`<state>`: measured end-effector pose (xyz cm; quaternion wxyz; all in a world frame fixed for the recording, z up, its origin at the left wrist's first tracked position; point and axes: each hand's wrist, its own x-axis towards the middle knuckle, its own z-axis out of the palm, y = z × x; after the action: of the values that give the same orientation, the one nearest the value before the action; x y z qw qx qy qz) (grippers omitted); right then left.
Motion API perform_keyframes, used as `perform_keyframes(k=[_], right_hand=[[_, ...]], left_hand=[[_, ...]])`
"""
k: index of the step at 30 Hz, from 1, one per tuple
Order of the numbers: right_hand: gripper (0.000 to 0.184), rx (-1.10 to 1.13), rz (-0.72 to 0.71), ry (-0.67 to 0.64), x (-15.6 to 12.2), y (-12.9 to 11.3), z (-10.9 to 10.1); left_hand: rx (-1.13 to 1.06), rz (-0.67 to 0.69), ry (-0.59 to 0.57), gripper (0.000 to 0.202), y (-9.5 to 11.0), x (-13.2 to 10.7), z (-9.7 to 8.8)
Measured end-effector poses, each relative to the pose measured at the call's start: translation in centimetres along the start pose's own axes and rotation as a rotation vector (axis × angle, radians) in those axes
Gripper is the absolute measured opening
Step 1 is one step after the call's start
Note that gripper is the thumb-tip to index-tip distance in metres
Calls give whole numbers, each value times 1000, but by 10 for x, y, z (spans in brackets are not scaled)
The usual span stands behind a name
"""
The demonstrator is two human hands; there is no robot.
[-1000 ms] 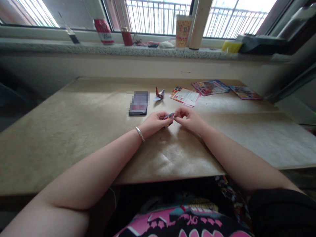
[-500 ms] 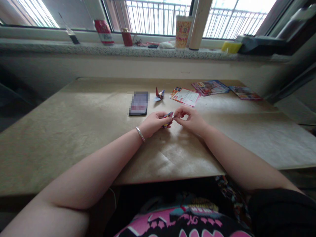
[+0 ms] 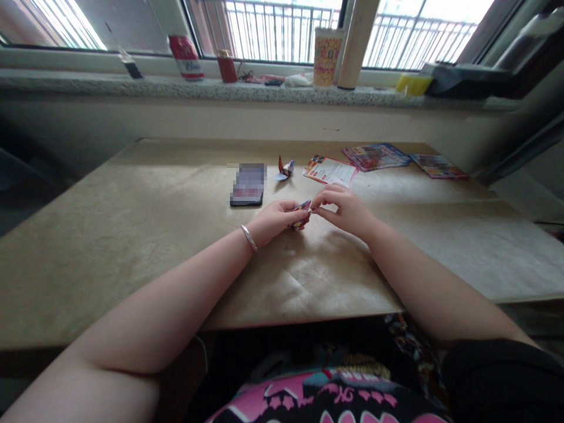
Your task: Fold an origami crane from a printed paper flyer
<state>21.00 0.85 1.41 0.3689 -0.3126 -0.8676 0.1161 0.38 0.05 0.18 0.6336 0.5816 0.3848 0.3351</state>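
Between thumb and fingers, my left hand (image 3: 277,220) holds a small piece of folded colourful paper (image 3: 301,216), partly covered by the fingers. My right hand (image 3: 341,207) pinches the paper's right tip with thumb and forefinger. Both hands are just above the middle of the table. Beyond them stands a folded paper crane (image 3: 285,169). A phone (image 3: 247,185) with a blurred screen lies left of the crane, behind my left hand.
Printed sheets lie at the back right: a white-and-orange card (image 3: 330,170), a colourful stack (image 3: 376,156) and another sheet (image 3: 438,166). On the windowsill (image 3: 259,94) stand a red can (image 3: 185,57), a red bottle (image 3: 227,66) and a patterned cup (image 3: 326,57).
The fingers of my right hand have shifted slightly and the hand's back has risen a little. My left hand keeps its hold on the folded paper almost in place.
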Motion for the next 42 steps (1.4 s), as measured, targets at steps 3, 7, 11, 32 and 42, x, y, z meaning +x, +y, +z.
perform_keyframes(k=[3, 7, 11, 32, 42], right_hand=[[8, -4, -7, 8, 0, 1, -1], [4, 0, -6, -2, -1, -3, -1], [5, -64, -39, -33, -1, -5, -2], [9, 311, 270, -14, -4, 1, 17], [7, -80, -150, 60, -1, -3, 0]], left_hand=[[-26, -6, -13, 46, 0, 0, 0], [0, -1, -1, 44, 1, 0, 1], [35, -6, 27, 42, -1, 0, 0], [-60, -16, -106, 46, -1, 2, -5], [25, -7, -48, 48, 1, 1, -2]])
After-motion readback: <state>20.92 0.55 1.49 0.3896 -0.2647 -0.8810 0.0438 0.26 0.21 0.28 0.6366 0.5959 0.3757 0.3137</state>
